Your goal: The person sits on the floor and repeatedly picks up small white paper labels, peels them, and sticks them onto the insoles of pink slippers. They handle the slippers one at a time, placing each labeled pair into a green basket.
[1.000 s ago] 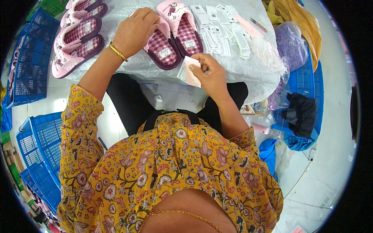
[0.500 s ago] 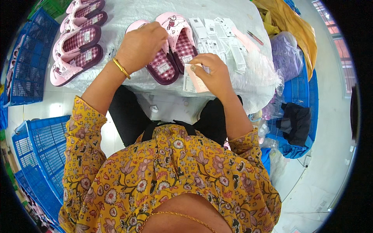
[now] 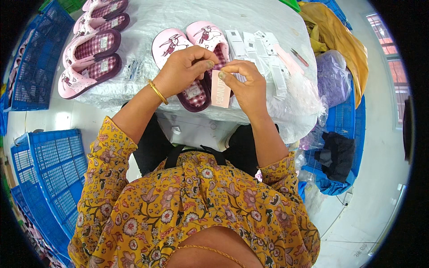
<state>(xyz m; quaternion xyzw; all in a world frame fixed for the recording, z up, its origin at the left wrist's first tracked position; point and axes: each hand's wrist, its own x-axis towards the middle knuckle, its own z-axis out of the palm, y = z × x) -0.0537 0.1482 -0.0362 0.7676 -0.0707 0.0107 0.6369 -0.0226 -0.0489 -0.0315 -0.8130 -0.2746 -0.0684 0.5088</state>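
Observation:
My right hand (image 3: 246,87) pinches a pink hang tag (image 3: 220,89) between thumb and fingers, its printed pink face turned up. Close to the tag's top edge, my left hand (image 3: 187,69) has its thumb and forefinger pressed together; whatever lies between them is too small to make out. Under both hands lies a pair of slippers: a left slipper (image 3: 169,42) and a right slipper (image 3: 206,33), pink with a dark cartoon print, plaid insoles and dark soles. My hands and the tag hide part of the insoles.
More pink slippers (image 3: 91,67) line the left of the plastic-covered table (image 3: 147,13). Small clear packets (image 3: 132,69) lie beside them. Several white tags (image 3: 250,44) and tweezers-like snips (image 3: 299,57) lie to the right. Blue crates (image 3: 56,165) stand at left; a purple bundle (image 3: 331,78) sits at right.
My left hand has come away from the left slipper, rightward to the tag's top. The tag in my right hand has turned from partly white to its pink face.

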